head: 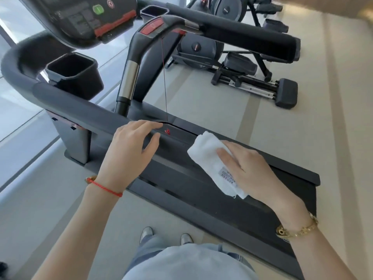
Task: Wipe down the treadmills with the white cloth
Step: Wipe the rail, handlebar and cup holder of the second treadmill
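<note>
Wiping is in progress on one treadmill (201, 178): the white cloth (212, 160), folded into a pad, lies on the dark surface at the front of the deck, under and ahead of the right hand (250, 170). How much of this machine has been cleaned cannot be read from the surfaces; no streaks or damp marks show. In my judgement the task is at an early or middle stage, with the near handrail (70, 100), the console (84, 19), the cup holder (74, 71) and the far handrail (242, 35) showing no sign either way. No second treadmill is visible in this view, only other exercise machines (238, 67) on the floor beyond. The right hand presses flat on the cloth, fingers straight and together, the cloth projecting past the fingertips and trailing back beneath the palm, its label showing just beside the fingers. The left hand (129, 150) rests on the lower end of the near handrail, fingers loosely extended over the top and thumb spread below, gripping nothing; the red safety clip (167, 131) on its cord hangs just beyond those fingertips, not touched. Both forearms reach forward and down.
</note>
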`<state>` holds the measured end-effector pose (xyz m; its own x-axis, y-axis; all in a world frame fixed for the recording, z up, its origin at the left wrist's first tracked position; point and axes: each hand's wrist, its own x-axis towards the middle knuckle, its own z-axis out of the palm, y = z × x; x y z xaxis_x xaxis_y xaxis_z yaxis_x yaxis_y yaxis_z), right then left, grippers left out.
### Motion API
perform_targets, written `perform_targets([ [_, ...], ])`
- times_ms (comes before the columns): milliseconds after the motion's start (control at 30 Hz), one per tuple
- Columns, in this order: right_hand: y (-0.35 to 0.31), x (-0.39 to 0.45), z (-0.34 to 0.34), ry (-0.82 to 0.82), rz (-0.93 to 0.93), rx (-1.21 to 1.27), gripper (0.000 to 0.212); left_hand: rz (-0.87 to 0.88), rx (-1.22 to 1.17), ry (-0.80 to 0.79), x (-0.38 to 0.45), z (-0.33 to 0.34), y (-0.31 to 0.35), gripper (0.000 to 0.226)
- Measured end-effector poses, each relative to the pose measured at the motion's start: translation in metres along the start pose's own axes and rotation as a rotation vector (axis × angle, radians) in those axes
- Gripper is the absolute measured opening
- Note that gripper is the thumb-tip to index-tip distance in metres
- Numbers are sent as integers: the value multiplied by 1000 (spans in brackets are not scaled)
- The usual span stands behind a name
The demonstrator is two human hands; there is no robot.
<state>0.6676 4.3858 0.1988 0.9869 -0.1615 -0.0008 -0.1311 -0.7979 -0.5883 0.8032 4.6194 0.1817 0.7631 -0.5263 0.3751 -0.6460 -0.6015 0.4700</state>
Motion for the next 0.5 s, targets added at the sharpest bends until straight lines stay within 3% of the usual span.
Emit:
perform_targets([
  [200,-41,45,47,-76,29,-264,51,64,3,-79,19,-6,-53,28],
  [367,-46,34,75,251,-5,-506,57,126,-7,-147,33,-13,-88,31],
  [500,-50,33,82,384,154,-535,50,191,-33,-174,43,-15,-109,31],
])
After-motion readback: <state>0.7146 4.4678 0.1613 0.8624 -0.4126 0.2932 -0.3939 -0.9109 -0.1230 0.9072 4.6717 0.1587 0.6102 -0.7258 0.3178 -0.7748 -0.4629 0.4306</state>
